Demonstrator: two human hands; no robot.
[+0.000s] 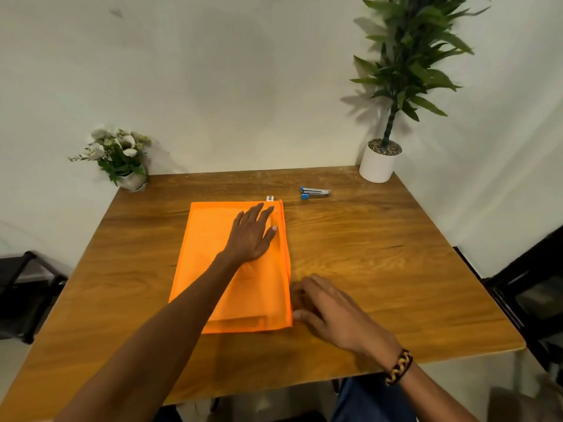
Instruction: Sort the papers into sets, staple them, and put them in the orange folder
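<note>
The orange folder (pixel 210 248) lies flat in the middle of the wooden table (pixel 380 254). Faint outlines of paper show through its lower part. My left hand (pixel 251 234) presses flat on the folder's upper right area with straight fingers. My right hand (pixel 327 309) is at the folder's right edge near the lower corner, fingers loosely bent against the edge; whether they pinch it is blurred. A small stapler (pixel 314 192) with blue ends lies on the table behind the folder, to the right. A small white tag (pixel 270 198) sticks out at the folder's top right corner.
A white pot with white flowers (pixel 122 156) stands at the table's back left corner. A tall green plant in a white pot (pixel 379 161) stands at the back right corner. Dark furniture (pixel 530 287) sits to the right, and a dark stool (pixel 24 287) to the left.
</note>
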